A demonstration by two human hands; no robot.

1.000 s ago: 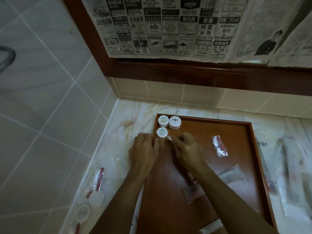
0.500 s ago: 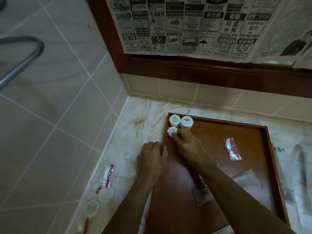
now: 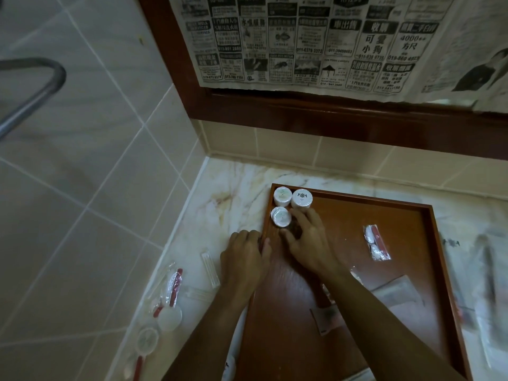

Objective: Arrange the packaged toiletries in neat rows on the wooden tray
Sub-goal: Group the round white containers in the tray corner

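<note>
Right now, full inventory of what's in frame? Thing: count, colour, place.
wooden tray: 1, reddish brown, on the marble counter.
round jars: 3, white, tray's far-left corner.
sachet: 1, clear with red, right part of tray.
flat packets: at least 2, pale, near part of tray, partly under the right arm.
wrapped items: several, clear with red and white, on counter left of tray; count unclear.
newspaper: covering the wood-framed panel above.
left hand: rests on tray's left rim.
right hand: fingers at the nearest jar.
</note>
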